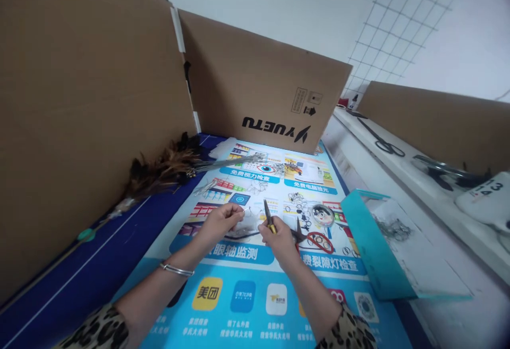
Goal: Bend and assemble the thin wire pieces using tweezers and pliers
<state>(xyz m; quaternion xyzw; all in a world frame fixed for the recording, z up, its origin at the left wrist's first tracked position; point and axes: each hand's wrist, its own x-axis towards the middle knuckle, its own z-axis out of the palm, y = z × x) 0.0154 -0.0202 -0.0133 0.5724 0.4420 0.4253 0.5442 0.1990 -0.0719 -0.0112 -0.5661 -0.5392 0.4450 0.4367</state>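
Over the middle of the printed blue-and-white sheet (215,328), my left hand (223,219) has thumb and forefinger pinched on a thin item too small to make out. My right hand (277,238) is closed around pliers (268,215) with dark tips and yellow on the grips, pointing up and away. A small gap separates the two hands. Beneath them lies a small clear plastic bag (247,223). Just right of my right hand rest scissors with red handles (320,242), beside black rings and a round tin (322,214) with a cartoon face.
Brown feathers (165,167) on long stems lie at the left, by a cardboard wall (79,83). Another cardboard panel (255,78) stands at the back. A teal-edged box (370,253) holds tangled metal pieces at the right. Black scissors (384,143) lie on the white ledge.
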